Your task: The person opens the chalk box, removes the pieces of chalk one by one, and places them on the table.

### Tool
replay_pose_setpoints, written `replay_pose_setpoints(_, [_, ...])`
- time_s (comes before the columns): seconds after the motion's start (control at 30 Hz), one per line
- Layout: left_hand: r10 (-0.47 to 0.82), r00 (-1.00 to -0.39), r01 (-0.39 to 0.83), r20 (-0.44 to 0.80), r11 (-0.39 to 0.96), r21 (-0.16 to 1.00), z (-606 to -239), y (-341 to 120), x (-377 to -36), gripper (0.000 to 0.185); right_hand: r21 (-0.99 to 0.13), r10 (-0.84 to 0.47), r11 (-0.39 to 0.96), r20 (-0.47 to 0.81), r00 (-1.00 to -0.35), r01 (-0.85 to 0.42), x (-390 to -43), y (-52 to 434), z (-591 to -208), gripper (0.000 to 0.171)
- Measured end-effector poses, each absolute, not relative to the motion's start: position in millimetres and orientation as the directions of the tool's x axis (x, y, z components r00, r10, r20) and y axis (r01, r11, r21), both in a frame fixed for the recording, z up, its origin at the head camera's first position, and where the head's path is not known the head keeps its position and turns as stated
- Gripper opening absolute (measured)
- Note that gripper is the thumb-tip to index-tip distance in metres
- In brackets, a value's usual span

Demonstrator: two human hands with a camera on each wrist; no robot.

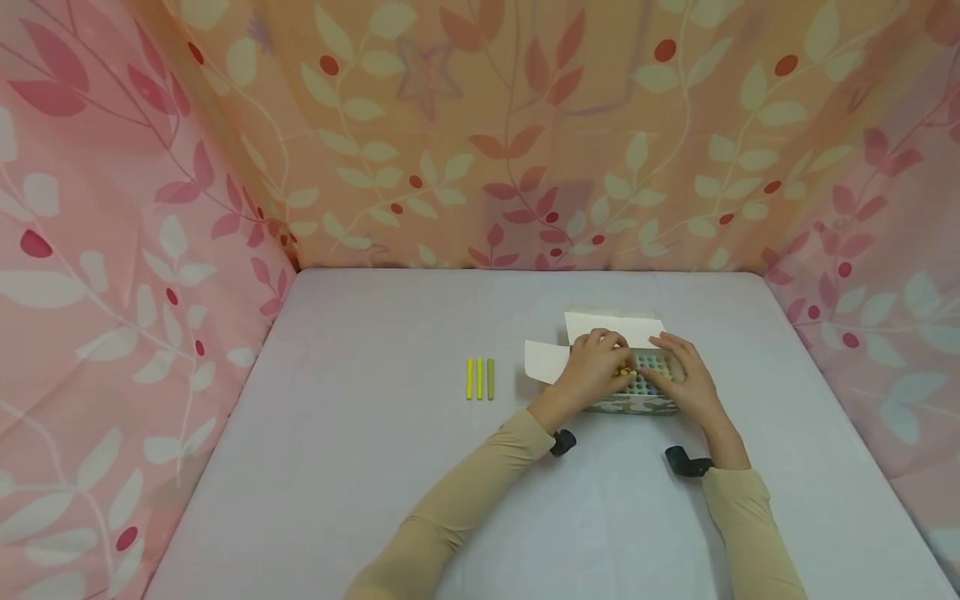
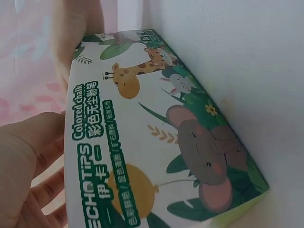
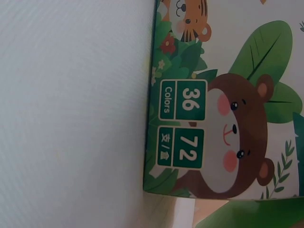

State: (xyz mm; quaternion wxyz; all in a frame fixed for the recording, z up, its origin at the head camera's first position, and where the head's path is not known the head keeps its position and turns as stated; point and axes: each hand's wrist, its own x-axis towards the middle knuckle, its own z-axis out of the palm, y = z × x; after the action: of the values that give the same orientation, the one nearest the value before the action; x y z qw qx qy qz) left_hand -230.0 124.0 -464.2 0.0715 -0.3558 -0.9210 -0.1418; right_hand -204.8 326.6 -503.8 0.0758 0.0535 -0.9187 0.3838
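chalk box [image 1: 633,392] under both hands' fingers [image 1: 609,346]

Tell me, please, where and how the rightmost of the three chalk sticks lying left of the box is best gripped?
Probably at its middle, pinched from above across its width: the olive chalk stick lies flat, and its right side is free, while the neighbouring yellow sticks crowd its left.

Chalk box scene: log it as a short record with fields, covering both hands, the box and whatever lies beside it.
box: chalk box, flaps open, on the table; side print reads "Colored chalk", "36 Colors", "72"
contents: rows of chalk ends showing
left hand: over the open top, fingers at a yellowish stick
right hand: resting on the box top
beside box: three yellow chalk sticks, parallel, apart from it
surround: floral fabric
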Motion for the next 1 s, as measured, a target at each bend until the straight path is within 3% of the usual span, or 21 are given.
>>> replay_pose_setpoints(0.37, [0.624, -0.747, 0.664, 0.23, 0.72, 0.202, -466.1, 127.7, -229.8, 0.015, -0.698, -0.042, 0.696, 0.198, -0.979, -0.171, -205.2, 326.7, -505.0, 0.057])
replay_pose_setpoints(0.63, [0.619, -0.729, 0.68, 0.291, 0.705, 0.202, -463.9, 130.2, -231.4, 0.018, -0.697, -0.041, 0.696, 0.199, -0.979, -0.17, -204.7, 326.2, -503.3, 0.056])
replay_pose_setpoints(1.0, [0.592, -0.717, 0.693, 0.37, 0.663, 0.284, -444.2, 126.8, -228.7, 0.019, -0.69, -0.025, 0.707, 0.197, -0.98, -0.156, -204.4, 326.4, -502.3, 0.055])
